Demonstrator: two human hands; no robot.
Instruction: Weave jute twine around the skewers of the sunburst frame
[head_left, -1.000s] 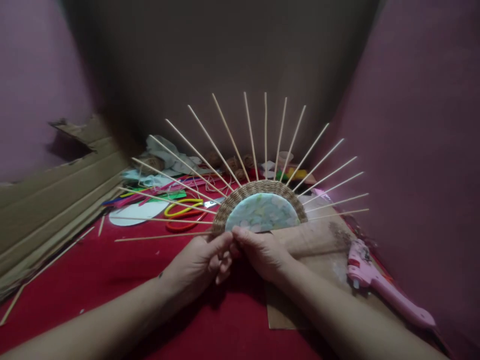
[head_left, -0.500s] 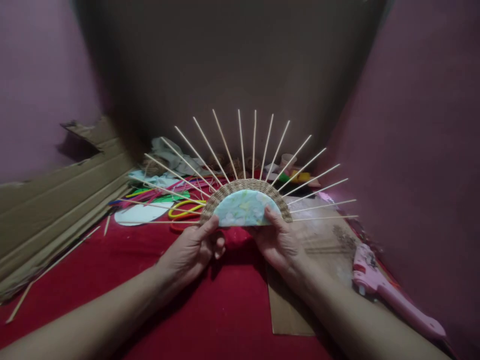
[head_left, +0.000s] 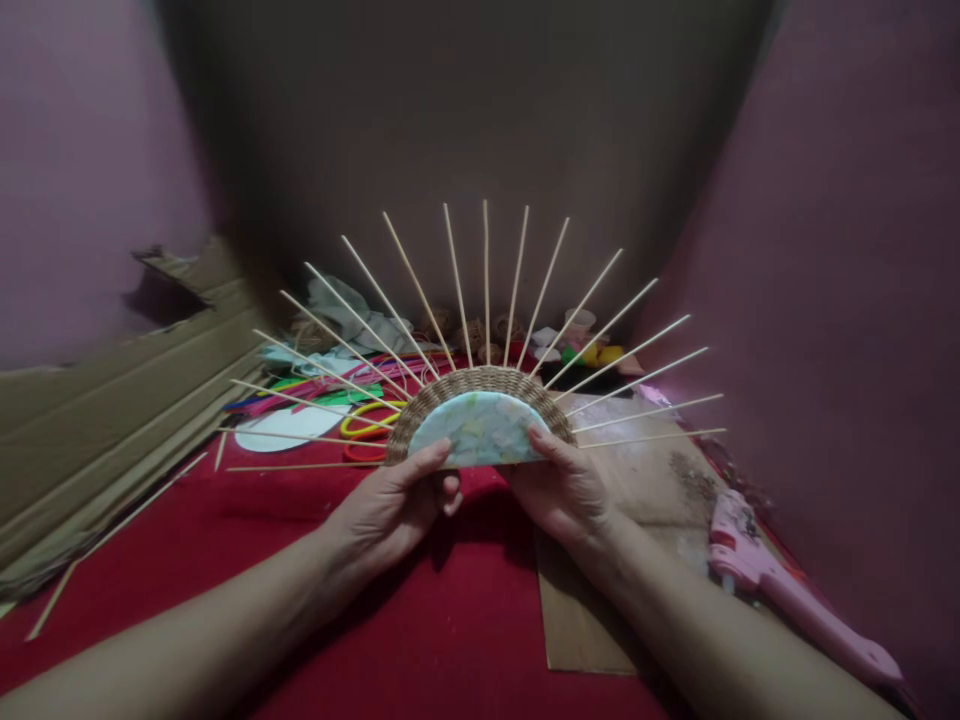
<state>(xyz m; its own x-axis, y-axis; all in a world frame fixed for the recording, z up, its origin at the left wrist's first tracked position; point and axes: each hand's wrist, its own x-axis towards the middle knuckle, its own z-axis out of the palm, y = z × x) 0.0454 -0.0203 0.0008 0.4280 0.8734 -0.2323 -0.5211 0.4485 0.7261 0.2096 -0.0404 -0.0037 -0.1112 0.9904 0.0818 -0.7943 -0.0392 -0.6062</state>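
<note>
Both my hands hold up a half-round craft piece (head_left: 480, 425) above the table. Its flat centre is covered in pale blue patterned material, edged by a woven brown band (head_left: 487, 378). Several thin wooden sticks (head_left: 519, 290) fan out from that band like rays. At the lower left corner my left hand (head_left: 401, 510) grips it, thumb on the front and fingers curled behind. My right hand (head_left: 566, 490) pinches the lower right part the same way, its fingers hidden behind the piece.
A pink glue gun (head_left: 795, 590) lies on the right, beside a brown board (head_left: 585, 620) on the red cloth (head_left: 225, 560). Cardboard (head_left: 112, 430) leans at the left. A white oval (head_left: 289, 428), yellow-handled scissors (head_left: 367, 415) and twine balls (head_left: 472, 335) lie behind.
The half-round piece has come slightly closer and lower, and its sticks have tilted a little to the left. Both hands keep hold of it; the left thumb sits further onto the blue front.
</note>
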